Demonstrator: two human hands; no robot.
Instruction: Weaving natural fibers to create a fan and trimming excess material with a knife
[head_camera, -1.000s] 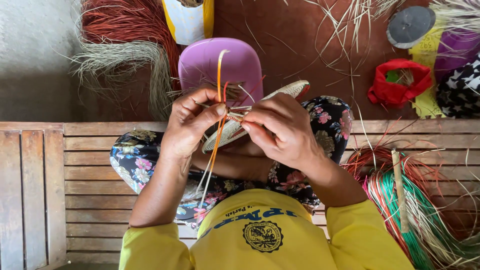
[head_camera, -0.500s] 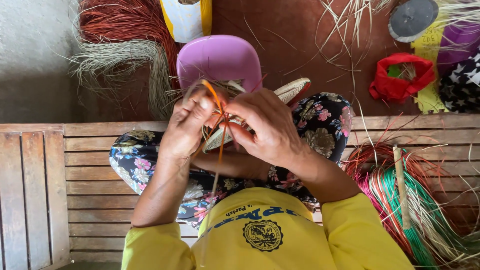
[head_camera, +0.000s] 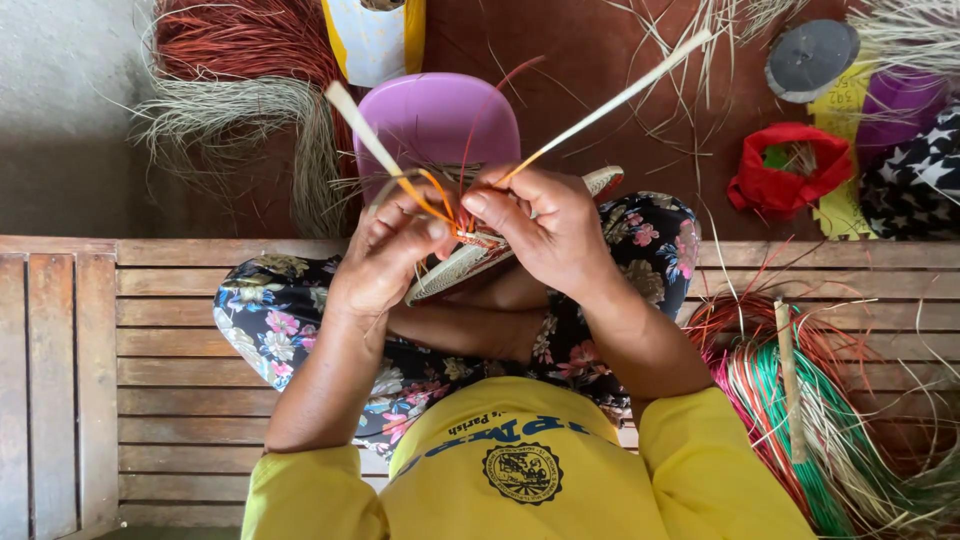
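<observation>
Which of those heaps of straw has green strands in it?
The bundle on the bench by the person's right side: it mixes green, red, pink and pale strands. The heaps at top left are dark red and plain grey-tan.

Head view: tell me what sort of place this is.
Probably a home or porch spot used for basket weaving. The hands, left and right, work strips into a coiled woven piece over a slatted wooden bench, with dyed fibre bundles beside it and more on the floor.
</observation>
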